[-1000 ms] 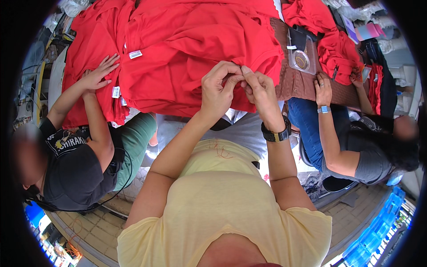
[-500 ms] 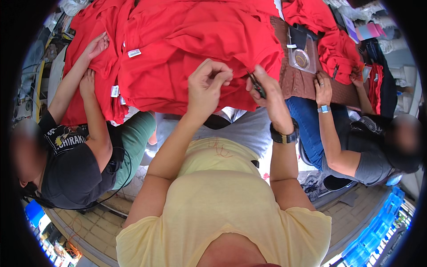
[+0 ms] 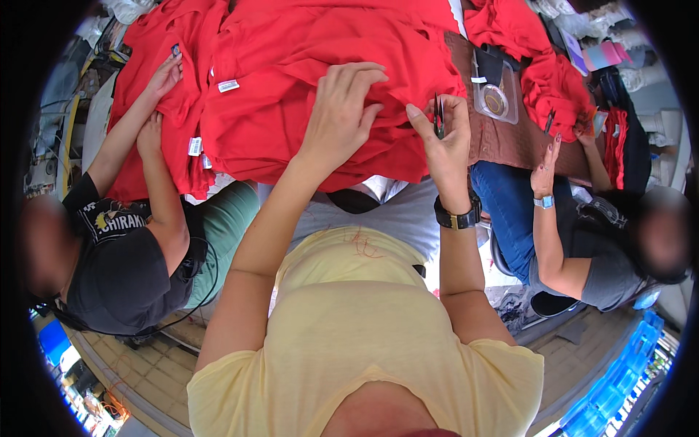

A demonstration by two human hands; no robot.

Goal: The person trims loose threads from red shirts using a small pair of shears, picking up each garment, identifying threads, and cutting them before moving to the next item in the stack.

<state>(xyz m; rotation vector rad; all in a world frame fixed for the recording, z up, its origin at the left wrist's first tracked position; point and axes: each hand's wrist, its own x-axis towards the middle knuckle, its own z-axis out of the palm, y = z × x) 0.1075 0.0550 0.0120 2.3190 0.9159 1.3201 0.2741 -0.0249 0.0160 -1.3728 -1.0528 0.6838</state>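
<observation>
Now, over the near right part of the soft red fabric garments (image 3: 269, 138), the right hand (image 3: 448, 149) grips small dark metal snips (image 3: 438, 116), points away from the body. Above their middle, the left hand (image 3: 341, 102) is loosely spread, with nothing visible in it; whether it touches, I cannot tell. The garments lie before the person; they seem light, limp and easy to crease, so a folded edge should give good hold. Right of them is a brown patterned cover (image 3: 484, 138), bearing a clear plastic box (image 3: 511, 91); farther right of them lies a red cloth bundle (image 3: 557, 95).
</observation>
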